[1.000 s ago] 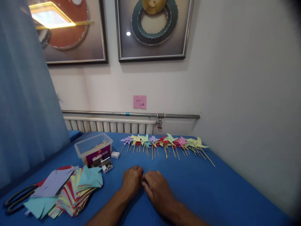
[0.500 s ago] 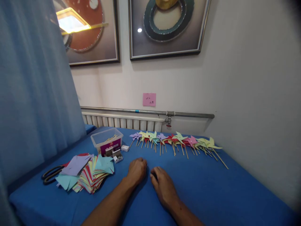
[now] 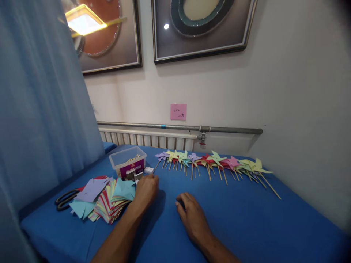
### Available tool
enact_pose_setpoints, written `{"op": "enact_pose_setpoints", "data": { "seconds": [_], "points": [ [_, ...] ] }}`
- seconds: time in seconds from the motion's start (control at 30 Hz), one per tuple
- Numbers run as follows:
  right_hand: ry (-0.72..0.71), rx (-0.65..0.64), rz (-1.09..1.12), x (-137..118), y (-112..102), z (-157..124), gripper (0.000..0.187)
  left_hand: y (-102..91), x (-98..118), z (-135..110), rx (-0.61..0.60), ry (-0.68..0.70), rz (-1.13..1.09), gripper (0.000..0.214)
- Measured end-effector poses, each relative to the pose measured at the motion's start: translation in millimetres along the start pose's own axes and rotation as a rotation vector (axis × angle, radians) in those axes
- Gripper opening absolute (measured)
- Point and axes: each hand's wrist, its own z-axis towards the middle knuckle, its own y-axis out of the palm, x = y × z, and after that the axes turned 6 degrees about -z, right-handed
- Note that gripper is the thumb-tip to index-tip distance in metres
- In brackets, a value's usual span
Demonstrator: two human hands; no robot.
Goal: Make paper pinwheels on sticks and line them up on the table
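Note:
My left hand [image 3: 147, 189] hovers at the right edge of the paper stack, just in front of a small open box [image 3: 138, 176] that it partly covers. Its fingertips point away from me and are hidden, so a grip cannot be made out. My right hand [image 3: 192, 215] rests on the blue cloth with fingers loosely bent and a gap between thumb and forefinger; nothing shows in it. Coloured paper pieces with slits [image 3: 111, 202] lie stacked left of my left hand. A small white box [image 3: 149, 170] sits just beyond it.
A clear plastic tub [image 3: 128, 162] holds thin wooden sticks. Black-handled scissors [image 3: 64, 200] lie partly under the paper. Several paper pinwheels on sticks [image 3: 216, 159] form a row along the back. A blue curtain [image 3: 52, 109] hangs at left; a pipe [image 3: 148, 125] runs along the wall.
My left hand has moved left and forward, from beside my right hand to the small open box. My right hand stays in place. The view has shifted slightly.

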Motion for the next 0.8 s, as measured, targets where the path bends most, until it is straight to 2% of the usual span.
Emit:
{"op": "enact_pose_setpoints", "data": {
  "seconds": [0.1,0.17,0.23,0.33,0.47,0.67,0.8],
  "points": [
    [0.014,-0.007,-0.002,0.0,0.3,-0.4,0.011,-10.5,-29.0,-18.1,0.149,-0.075,0.101,0.032],
    [0.024,-0.006,-0.005,-1.1,0.5,-0.7,0.012,-10.9,-50.4,-34.1,0.224,-0.123,0.155,0.032],
    [0.023,-0.003,-0.003,-2.5,0.7,-0.9,0.012,-5.4,-69.8,-50.1,0.279,-0.106,0.206,0.035],
    [0.024,-0.004,0.002,-3.8,0.8,-1.1,0.012,8.3,-88.6,-69.0,0.292,-0.11,0.284,0.041],
    [0.023,-0.01,-0.009,-4.0,0.2,-1.3,0.013,19.2,-93.1,-80.4,0.317,-0.174,0.281,0.04],
    [-0.009,-0.005,-0.007,-2.4,-1.7,-2.3,0.013,22.1,-93.3,-81.3,0.35,-0.163,0.185,0.035],
    [0.012,-0.025,0.005,-1.8,-1.5,-0.9,0.012,24.4,-96.6,-81.2,0.413,-0.146,0.13,0.035]
  ]
}}
